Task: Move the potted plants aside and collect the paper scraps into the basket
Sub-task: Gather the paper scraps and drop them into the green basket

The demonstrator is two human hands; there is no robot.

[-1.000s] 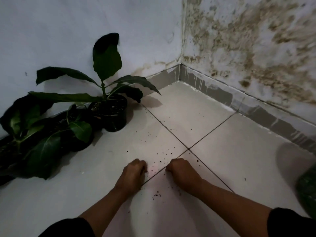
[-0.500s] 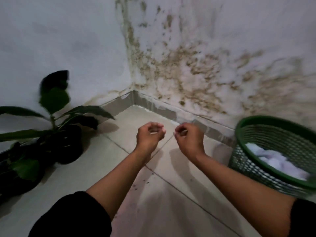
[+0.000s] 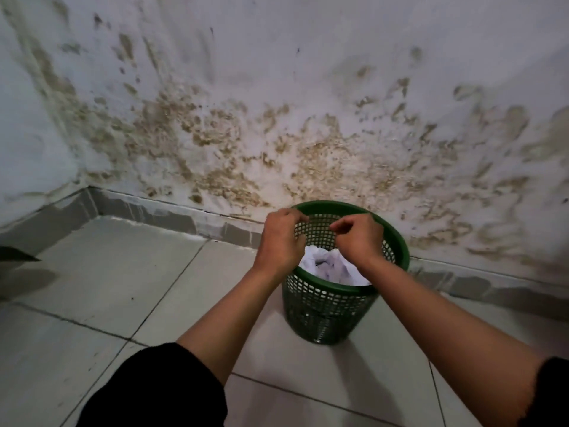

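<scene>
A green mesh basket (image 3: 326, 312) stands on the tiled floor against the stained wall. Crumpled white paper (image 3: 331, 268) lies inside it. Both my hands hover over the basket's opening. My left hand (image 3: 281, 238) is above the left rim, fingertips pinched together. My right hand (image 3: 357, 238) is above the middle, also with thumb and fingers pinched. Whatever they pinch is tiny and barely shows. Of the potted plants, only a dark leaf tip (image 3: 17, 254) shows at the far left edge.
A grey skirting strip (image 3: 172, 212) runs along the foot of the mould-stained wall (image 3: 277, 134). Pale floor tiles (image 3: 123, 272) spread to the left and front of the basket. The room's corner is at the left.
My view has swung right from the plants to the basket. Both hands rose from the floor with fingertips pinched and moved right until they hang over the basket.
</scene>
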